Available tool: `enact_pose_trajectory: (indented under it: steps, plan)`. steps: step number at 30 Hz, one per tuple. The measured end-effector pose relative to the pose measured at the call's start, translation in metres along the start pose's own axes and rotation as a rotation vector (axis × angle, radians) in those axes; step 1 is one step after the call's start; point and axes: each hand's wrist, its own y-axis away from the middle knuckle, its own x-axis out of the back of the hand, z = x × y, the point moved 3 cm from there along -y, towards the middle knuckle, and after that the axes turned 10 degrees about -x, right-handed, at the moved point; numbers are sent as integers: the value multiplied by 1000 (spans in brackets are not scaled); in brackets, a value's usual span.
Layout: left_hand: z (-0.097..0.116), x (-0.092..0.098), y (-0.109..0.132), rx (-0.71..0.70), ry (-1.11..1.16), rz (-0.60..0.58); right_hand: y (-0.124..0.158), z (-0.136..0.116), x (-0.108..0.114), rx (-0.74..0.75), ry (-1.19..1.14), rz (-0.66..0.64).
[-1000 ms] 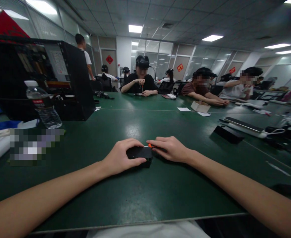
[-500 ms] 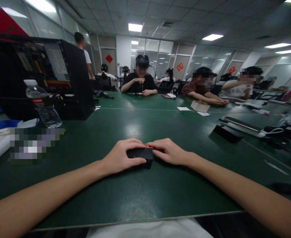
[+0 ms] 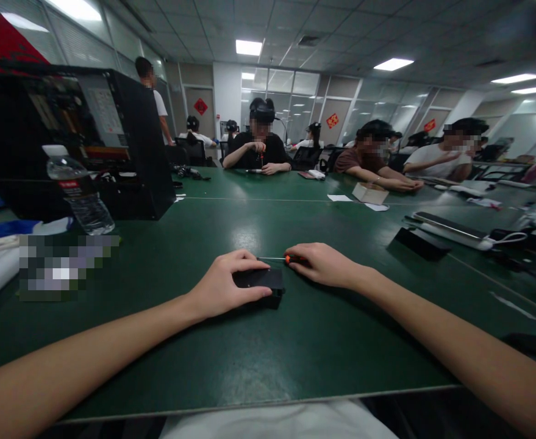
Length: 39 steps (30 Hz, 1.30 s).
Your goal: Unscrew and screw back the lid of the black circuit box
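My left hand (image 3: 224, 283) is closed around a small black box-shaped part (image 3: 261, 279) on the green table, thumb along the near side and fingers over the far side. An open-looking end of that part faces right. Beyond its far right corner, my right hand (image 3: 325, 262) grips a screwdriver (image 3: 288, 259) with an orange and black handle. The thin metal shaft points left, passing behind the black part towards my left fingertips. Whether the tip touches anything is hidden by those fingers.
A black computer case (image 3: 144, 152) and a water bottle (image 3: 79, 190) stand on the left. To the right lie a black block (image 3: 418, 244) and a white power strip-like object (image 3: 455, 230). Across the green table (image 3: 244, 366), several people sit near a small open box (image 3: 371, 193).
My right hand has drawn the screwdriver away from the black part's right end, moving slightly up and right. Its shaft is now exposed. My left hand stays on the part.
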Motion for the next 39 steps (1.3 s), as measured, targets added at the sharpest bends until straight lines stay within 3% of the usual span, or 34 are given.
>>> enact_pose_trajectory:
  steps: [4, 6, 9, 12, 15, 18, 23, 26, 39]
  plan:
    - [6, 5, -4, -22, -19, -6, 3, -8, 2, -34, 139, 55]
    - [9, 9, -6, -36, -18, 2, 6, -13, 8, 2, 187, 151]
    - [8, 13, -9, -39, 4, 11, 12, -23, 19, 152, 105, 341]
    - [4, 11, -9, -28, 23, 4, 18, -38, 23, 312, -46, 429]
    - [3, 7, -8, -4, 63, -23, 21, -55, 18, 381, -123, 430]
    - [4, 10, -10, 37, 89, -60, 21, -64, 12, 349, -258, 391]
    - [-4, 29, -13, 143, 87, -199, 18, -56, 9, 65, -493, 288]
    - [-14, 40, -13, 210, 102, -204, 19, -52, 6, -46, -574, 257]
    - [-12, 54, -17, 188, 38, -264, 18, -54, 2, 61, -501, 296]
